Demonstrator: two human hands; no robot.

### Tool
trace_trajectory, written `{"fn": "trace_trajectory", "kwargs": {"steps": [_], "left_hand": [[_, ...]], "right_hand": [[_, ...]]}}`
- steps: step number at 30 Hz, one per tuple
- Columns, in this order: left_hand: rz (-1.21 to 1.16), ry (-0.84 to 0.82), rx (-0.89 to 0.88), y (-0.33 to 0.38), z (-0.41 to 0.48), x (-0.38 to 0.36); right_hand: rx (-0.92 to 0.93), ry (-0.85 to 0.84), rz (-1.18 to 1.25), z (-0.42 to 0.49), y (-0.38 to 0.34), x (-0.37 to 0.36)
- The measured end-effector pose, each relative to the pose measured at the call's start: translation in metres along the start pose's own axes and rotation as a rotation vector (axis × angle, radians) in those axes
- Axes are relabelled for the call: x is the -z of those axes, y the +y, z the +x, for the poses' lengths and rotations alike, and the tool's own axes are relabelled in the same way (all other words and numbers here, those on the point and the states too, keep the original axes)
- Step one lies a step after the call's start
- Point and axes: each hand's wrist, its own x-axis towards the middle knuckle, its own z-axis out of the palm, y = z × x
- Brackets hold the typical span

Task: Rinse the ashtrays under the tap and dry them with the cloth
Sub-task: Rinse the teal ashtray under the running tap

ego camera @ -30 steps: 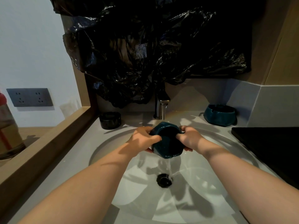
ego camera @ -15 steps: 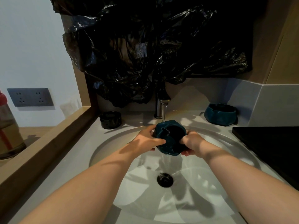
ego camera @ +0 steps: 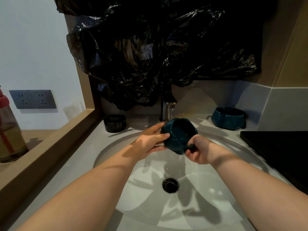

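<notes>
With the left hand [ego camera: 150,140], clasps the left wall of a dark teal faceted ceramic ashtray [ego camera: 179,135], thumb laid across the near face, fingers stretched along the far side. With the right hand [ego camera: 200,150], grips the lower right edge of the same ashtray, fingers curled under it.

Holds it tipped on its side above the white round sink basin [ego camera: 116,147], hollow turned toward the head camera, upper rim just under the spout of the chrome tap [ego camera: 166,109]. Catches the thin stream of water [ego camera: 170,112] at the upper rim; spills a trickle from the lower edge down into the basin, above the black drain [ego camera: 170,185].

Farther out, on the grey desk [ego camera: 75,164] left of the tap: a black round ashtray [ego camera: 114,123], upright, near the basin rim. Right of the tap, in the back corner of the desk: a second teal ashtray [ego camera: 228,118], upright, well apart from the hands. At the right edge: a flat black slab [ego camera: 275,147] lying on the desk.

Behind the tap, across the wall: a crumpled black plastic sheet [ego camera: 158,47]. Along the left side: a wooden ledge [ego camera: 50,147]; beyond it a grey socket plate [ego camera: 32,99] on the pale wall and a red-capped bottle [ego camera: 10,127] at the frame edge.
</notes>
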Motion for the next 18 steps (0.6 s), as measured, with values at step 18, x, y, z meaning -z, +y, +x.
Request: {"fn": "trace_trajectory", "kwargs": {"steps": [18], "left_hand": [[-0.148,0.025,0.235,-0.002,0.002,-0.006]], "right_hand": [[0.269,0.176,-0.453,-0.008,-0.015,-0.021]]}}
